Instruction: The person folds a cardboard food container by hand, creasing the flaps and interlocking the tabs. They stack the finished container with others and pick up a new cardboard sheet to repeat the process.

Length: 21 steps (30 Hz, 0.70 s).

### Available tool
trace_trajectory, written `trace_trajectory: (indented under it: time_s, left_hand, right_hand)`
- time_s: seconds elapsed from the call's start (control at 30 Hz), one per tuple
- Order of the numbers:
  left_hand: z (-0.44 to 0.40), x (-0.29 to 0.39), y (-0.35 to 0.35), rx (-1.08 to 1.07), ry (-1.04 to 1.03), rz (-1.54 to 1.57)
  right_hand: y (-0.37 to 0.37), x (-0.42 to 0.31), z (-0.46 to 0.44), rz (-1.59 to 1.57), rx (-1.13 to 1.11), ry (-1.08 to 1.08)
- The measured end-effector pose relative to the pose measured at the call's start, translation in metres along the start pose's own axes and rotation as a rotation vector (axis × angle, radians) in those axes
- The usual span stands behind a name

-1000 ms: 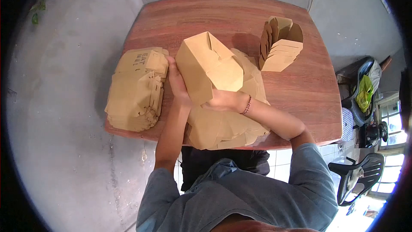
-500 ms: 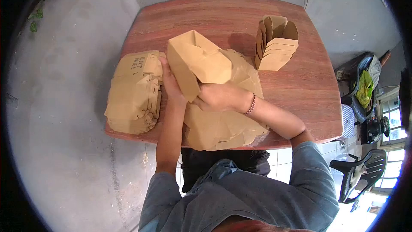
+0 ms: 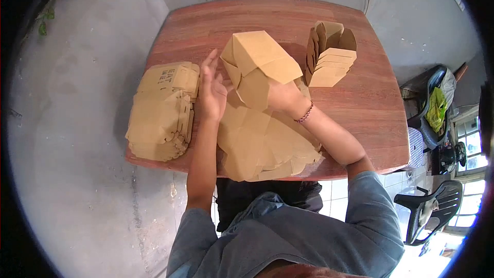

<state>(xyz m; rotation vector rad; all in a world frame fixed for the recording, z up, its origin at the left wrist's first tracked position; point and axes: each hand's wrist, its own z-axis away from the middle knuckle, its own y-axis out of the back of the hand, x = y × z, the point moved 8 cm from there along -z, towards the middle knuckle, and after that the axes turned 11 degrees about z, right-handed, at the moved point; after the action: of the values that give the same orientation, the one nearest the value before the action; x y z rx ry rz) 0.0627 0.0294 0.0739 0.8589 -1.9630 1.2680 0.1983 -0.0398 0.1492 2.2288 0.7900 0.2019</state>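
Observation:
A brown cardboard box, partly folded into shape, is held up above the middle of the table. My right hand has hold of it from the near right side; its fingers are hidden behind the cardboard. Just left of the box, my left hand is open with fingers spread, and it holds nothing. Beneath both hands lies a loose pile of flat cardboard blanks, reaching to the table's near edge.
A tall stack of flat cardboard blanks with printed lettering sits at the table's left. Several folded boxes stand nested at the back right of the wooden table. Grey walls border the far and left sides; a dark chair is to the right.
My left hand has let go of the box and opened beside it. The box has moved right and turned over in my right hand, showing other faces.

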Motion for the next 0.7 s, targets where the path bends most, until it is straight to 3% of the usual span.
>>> trace_trajectory:
  time_s: [0.07,0.13,0.2,0.27,0.33,0.4,0.43,0.5,0.6,0.7]
  left_hand:
    - [0.004,-0.006,-0.008,-0.107,0.129,0.279]
    - [0.004,-0.009,-0.01,-0.124,0.108,0.223]
    - [0.007,-0.018,-0.006,-0.131,0.087,0.166]
    - [0.012,-0.038,0.007,-0.052,0.154,0.085]
    - [0.016,-0.031,0.005,0.084,0.154,0.065]
    - [0.014,-0.036,0.004,0.109,0.233,0.258]
    - [0.015,-0.033,0.003,0.111,0.232,0.258]
    - [0.017,-0.029,0.002,0.164,0.231,0.415]
    - [0.019,-0.035,0.004,0.154,0.233,0.551]
    - [0.022,-0.025,-0.011,-0.005,0.166,0.511]
  right_hand:
    - [-0.005,0.004,-0.003,0.003,-0.058,-0.051]
    - [-0.013,-0.001,0.006,0.125,0.092,0.119]
    - [-0.03,-0.008,0.013,0.158,0.066,0.208]
    - [-0.032,-0.009,0.013,-0.163,0.054,0.116]
    - [-0.034,-0.014,0.009,-0.099,-0.045,0.144]
    - [-0.05,-0.016,0.007,-0.238,-0.358,0.095]
    - [-0.056,-0.016,0.011,-0.24,-0.359,0.097]
    - [-0.06,-0.013,0.017,-0.546,-0.216,-0.037]
    - [-0.063,-0.024,0.023,-0.74,-0.233,-0.166]
    - [-0.058,-0.037,0.03,-0.511,-0.185,-0.055]
